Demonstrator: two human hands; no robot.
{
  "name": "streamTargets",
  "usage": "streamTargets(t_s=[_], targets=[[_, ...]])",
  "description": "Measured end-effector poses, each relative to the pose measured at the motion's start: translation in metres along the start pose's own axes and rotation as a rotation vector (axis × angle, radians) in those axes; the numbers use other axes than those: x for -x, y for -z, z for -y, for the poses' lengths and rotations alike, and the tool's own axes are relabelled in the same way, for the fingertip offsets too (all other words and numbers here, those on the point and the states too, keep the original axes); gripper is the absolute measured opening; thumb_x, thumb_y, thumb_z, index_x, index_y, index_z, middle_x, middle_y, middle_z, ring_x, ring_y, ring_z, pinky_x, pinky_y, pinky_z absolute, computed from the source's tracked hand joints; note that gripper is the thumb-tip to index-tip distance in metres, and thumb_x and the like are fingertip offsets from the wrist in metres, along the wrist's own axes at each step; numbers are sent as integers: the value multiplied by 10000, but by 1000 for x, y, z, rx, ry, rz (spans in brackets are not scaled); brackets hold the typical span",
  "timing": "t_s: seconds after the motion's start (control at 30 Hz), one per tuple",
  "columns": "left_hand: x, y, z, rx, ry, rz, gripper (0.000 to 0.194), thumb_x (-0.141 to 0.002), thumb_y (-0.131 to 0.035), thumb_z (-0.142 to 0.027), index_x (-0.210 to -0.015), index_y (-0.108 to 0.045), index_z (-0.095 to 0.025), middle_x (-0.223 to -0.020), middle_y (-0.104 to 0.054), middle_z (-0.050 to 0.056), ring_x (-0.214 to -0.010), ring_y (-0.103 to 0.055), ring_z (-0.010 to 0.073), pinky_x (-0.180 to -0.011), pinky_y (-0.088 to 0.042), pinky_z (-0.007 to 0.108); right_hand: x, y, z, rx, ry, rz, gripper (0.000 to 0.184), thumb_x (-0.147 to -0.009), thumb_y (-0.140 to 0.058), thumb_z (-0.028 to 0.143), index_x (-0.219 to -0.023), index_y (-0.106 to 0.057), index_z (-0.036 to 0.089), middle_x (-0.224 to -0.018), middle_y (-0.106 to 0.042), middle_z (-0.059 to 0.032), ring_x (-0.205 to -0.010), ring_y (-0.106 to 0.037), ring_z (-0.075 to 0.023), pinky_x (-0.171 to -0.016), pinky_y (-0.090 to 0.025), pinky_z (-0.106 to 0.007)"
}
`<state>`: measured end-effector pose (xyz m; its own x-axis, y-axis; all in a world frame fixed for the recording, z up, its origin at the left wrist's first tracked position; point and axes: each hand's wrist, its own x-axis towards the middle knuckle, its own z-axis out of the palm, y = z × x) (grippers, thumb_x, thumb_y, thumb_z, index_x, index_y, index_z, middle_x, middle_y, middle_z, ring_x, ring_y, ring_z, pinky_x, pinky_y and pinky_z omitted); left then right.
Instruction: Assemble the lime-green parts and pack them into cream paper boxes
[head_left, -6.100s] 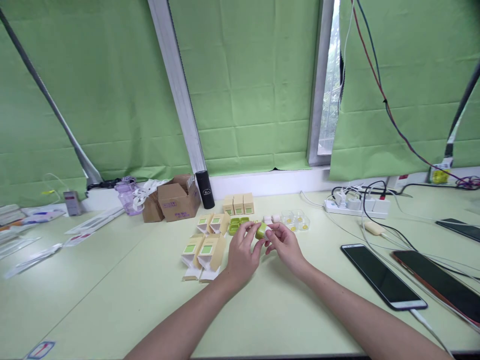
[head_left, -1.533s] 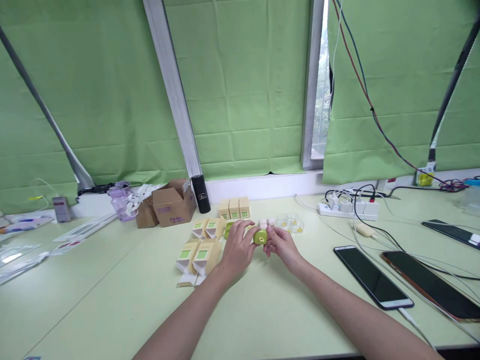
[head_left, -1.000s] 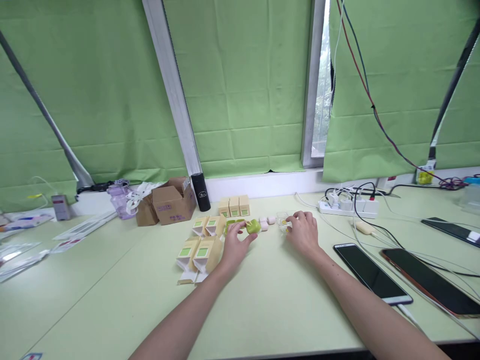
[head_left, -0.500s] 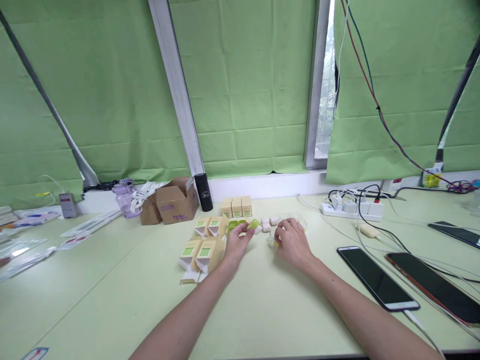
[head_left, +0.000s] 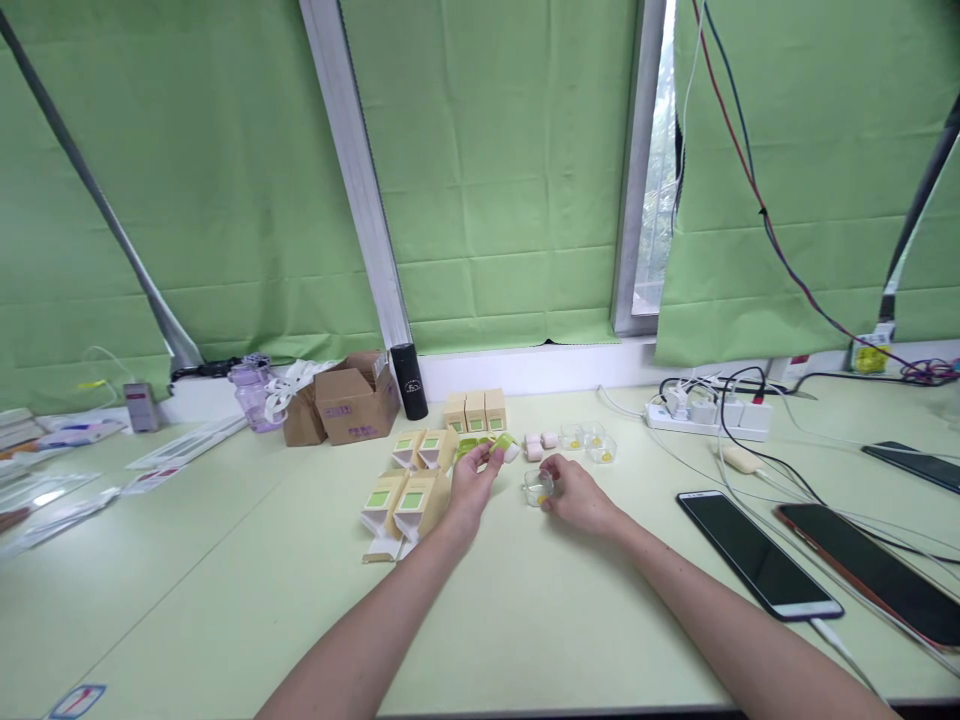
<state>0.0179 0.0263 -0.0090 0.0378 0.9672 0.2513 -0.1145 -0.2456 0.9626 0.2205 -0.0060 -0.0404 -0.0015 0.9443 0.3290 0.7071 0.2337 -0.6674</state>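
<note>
In the head view, my left hand (head_left: 469, 488) pinches a small green-and-white case (head_left: 505, 447), tilted above the table. My right hand (head_left: 579, 493) has its fingers closed on the side of a small clear plastic container (head_left: 536, 488) with a yellow spot, low at the table surface. Behind the hands lie several pale pink pieces (head_left: 534, 450). More clear containers (head_left: 592, 437) with yellow spots stand to their right. Green pieces (head_left: 469, 446) are partly hidden behind my left hand. Opened small cartons (head_left: 411, 500) lie to its left, flaps toward me.
Three upright small cartons (head_left: 475, 411) stand behind. Farther left are a black bottle (head_left: 409, 382), a cardboard box (head_left: 356, 405) and a purple bottle (head_left: 253, 397). On the right lie a white-edged phone (head_left: 757, 555), another phone (head_left: 870, 570), cables and a power strip (head_left: 709, 418).
My right hand let go of the green case, reached right to the clear containers and brought one back toward the middle. The case stayed in my left hand, shifted left and tilted.
</note>
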Motion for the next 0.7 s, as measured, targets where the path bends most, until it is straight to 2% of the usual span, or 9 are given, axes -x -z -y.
streamTargets(t_s=[0.1,0.17,0.27,0.33,0.4,0.47,0.57,0.7], targets=[[1,0,-1,-3,-4,-14,571,-725,-827,-615,-1045,-764,-146,-1110,-760,127,-1029,-663,246,-926,-486,348,-5,-2,-3,-210,-33,55,433,-618,-750,133,-1031,-650,220,-1091,-733,-49,-1040,-658,-246,-908,-478,-353],[1,0,-3,6,-17,-24,563,-731,-819,-624,-1024,-762,-146,-1101,-761,129,-1047,-664,255,-932,-486,352,-7,1,0,-394,-41,22,420,-600,-769,159,-1002,-664,218,-1050,-746,-48,-1038,-658,-255,-923,-482,-373],[2,0,-5,29,-44,-47,552,-746,-803,-634,-1009,-753,-151,-1119,-759,127,-1074,-663,261,-936,-487,348,-8,9,11,-737,-89,13,447,-604,-837,289,-1024,-699,222,-994,-752,-56,-968,-668,-260,-836,-506,-367],[2,-1,-6,32,-58,-62,552,-756,-792,-638,-1012,-748,-151,-1139,-754,128,-1081,-660,260,-939,-485,346,-6,15,17,-987,-134,56,486,-659,-838,404,-1098,-710,239,-1023,-750,-68,-931,-677,-251,-765,-512,-347],[2,-1,-6,26,-63,-69,550,-762,-786,-640,-1011,-747,-152,-1146,-753,126,-1084,-659,260,-943,-483,347,-5,18,21,-1178,-178,93,450,-733,-788,488,-1108,-714,250,-1065,-749,-84,-943,-689,-254,-767,-524,-361],[3,-1,-5,20,-61,-66,547,-765,-783,-640,-1020,-747,-157,-1143,-757,121,-1088,-659,264,-949,-482,350,-3,19,22,-1259,-208,109,390,-798,-709,546,-1043,-720,242,-1083,-753,-108,-975,-700,-275,-810,-542,-404],[2,-1,-4,23,-54,-71,547,-760,-795,-627,-1048,-746,-164,-1145,-762,120,-1098,-664,270,-957,-483,359,-3,17,22,-1239,-207,97,398,-865,-600,589,-995,-717,231,-1098,-758,-133,-1009,-707,-307,-857,-553,-467],[2,-1,-2,30,-34,-76,523,-770,-796,-611,-1051,-739,-173,-1202,-751,131,-1137,-671,284,-957,-499,371,-1,18,24,-1288,-172,100,415,-843,-661,576,-1071,-724,234,-1117,-752,-124,-997,-712,-307,-900,-550,-492]])
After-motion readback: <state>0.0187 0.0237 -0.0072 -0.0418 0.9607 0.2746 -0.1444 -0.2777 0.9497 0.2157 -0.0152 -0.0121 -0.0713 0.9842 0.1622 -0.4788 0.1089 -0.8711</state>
